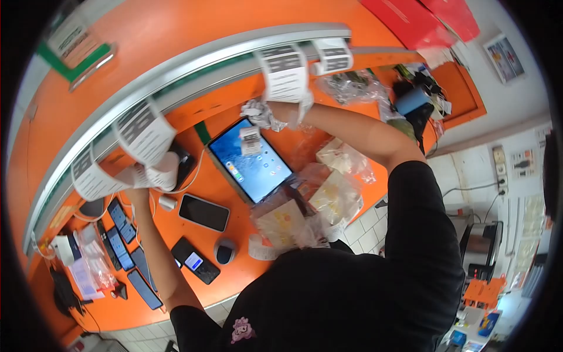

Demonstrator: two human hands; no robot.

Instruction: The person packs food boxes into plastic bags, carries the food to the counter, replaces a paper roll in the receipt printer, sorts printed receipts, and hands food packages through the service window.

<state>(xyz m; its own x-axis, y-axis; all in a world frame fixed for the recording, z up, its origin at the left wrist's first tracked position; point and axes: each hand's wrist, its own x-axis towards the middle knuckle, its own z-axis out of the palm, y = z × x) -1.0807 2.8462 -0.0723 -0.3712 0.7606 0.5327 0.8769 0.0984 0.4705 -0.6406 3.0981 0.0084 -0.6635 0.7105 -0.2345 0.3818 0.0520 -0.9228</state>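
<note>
My left hand [136, 186] reaches up at the left, against printed paper slips [146, 134] that hang from a metal rail. A curled slip [161, 171] lies beside it, and the paper hides most of its fingers. My right hand [282, 112] is up at the rail's middle, behind another long hanging slip [285, 73]. Crumpled pale wrapping [258, 114] lies at its fingertips; the fingers are covered and blurred. Below it, a tablet [251, 161] with a lit blue screen lies on the orange counter, a small printed label [250, 141] on its upper part.
Bags with clear wrapping [281, 226] lie at the counter's front edge. Several phones, among them a dark phone [204, 213] and a card terminal [196, 260], lie left of the tablet. A white cable [198, 167] crosses there. A blue cylinder [412, 101] stands among clutter at right.
</note>
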